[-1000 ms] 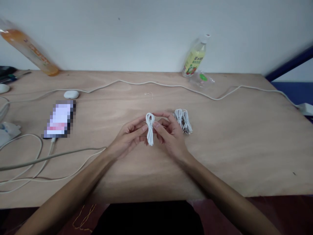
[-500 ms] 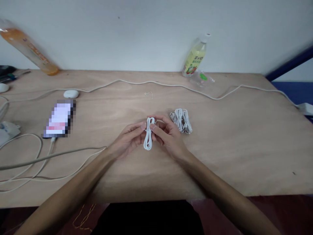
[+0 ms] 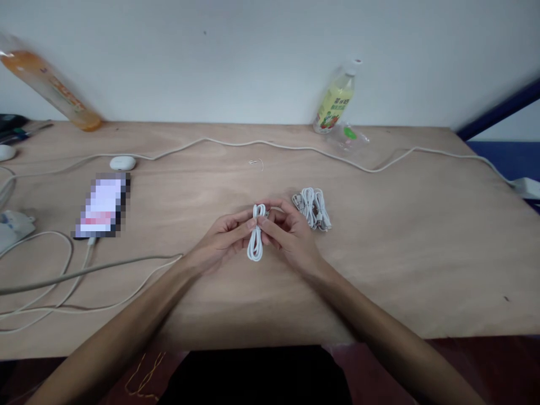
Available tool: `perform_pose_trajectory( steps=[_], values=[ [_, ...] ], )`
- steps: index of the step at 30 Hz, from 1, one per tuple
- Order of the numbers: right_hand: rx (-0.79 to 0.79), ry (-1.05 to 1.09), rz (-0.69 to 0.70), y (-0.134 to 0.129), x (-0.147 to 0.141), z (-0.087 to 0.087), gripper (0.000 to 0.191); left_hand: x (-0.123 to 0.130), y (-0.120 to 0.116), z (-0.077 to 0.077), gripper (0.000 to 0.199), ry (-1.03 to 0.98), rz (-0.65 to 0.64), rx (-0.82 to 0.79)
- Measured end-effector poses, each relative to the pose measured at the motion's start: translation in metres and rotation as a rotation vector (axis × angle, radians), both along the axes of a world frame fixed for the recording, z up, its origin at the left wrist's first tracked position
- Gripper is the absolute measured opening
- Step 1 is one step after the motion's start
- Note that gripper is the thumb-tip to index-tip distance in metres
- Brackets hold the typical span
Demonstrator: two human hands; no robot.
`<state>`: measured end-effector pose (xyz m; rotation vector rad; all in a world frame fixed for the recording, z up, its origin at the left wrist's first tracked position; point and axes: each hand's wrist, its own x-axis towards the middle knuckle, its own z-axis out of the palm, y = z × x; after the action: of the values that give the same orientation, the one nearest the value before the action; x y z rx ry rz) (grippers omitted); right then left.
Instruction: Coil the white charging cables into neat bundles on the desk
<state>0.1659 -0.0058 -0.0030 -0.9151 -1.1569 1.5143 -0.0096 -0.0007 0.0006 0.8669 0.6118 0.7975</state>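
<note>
The white, narrow-waisted looped cable bundle (image 3: pixel 255 248) is held over the pale brown wood-grain surface (image 3: pixel 388 259), left of the coiled light-grey cables (image 3: pixel 309 203). The left hand (image 3: pixel 223 237) and right hand (image 3: pixel 294 232) both pinch its waist, thumbs uppermost. The bundle should prove light, flexible and slightly springy. Grip at the waist; loops taken by their ends would probably splay.

The left hand (image 3: pixel 223 237) and right hand (image 3: pixel 295 236) pinch a coiled white cable (image 3: pixel 255 244) near its middle. More bundled cables (image 3: pixel 310 207) lie on the surface (image 3: pixel 388 253) beside the right hand.
</note>
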Motion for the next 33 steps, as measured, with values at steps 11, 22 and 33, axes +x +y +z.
perform_pose_trajectory(
  steps=[11,22,33],
  values=[
    [0.149,-0.095,-0.260,0.001,0.004,-0.006,0.025,-0.001,0.000,-0.008,0.043,0.092,-0.014,0.058],
    [-0.042,-0.018,0.086,0.001,0.002,-0.014,0.041,-0.003,0.000,-0.011,0.051,0.035,-0.003,0.096],
    [-0.098,0.005,0.080,0.000,-0.002,-0.010,0.051,0.000,-0.004,-0.010,0.061,0.076,-0.086,0.065]
  ],
)
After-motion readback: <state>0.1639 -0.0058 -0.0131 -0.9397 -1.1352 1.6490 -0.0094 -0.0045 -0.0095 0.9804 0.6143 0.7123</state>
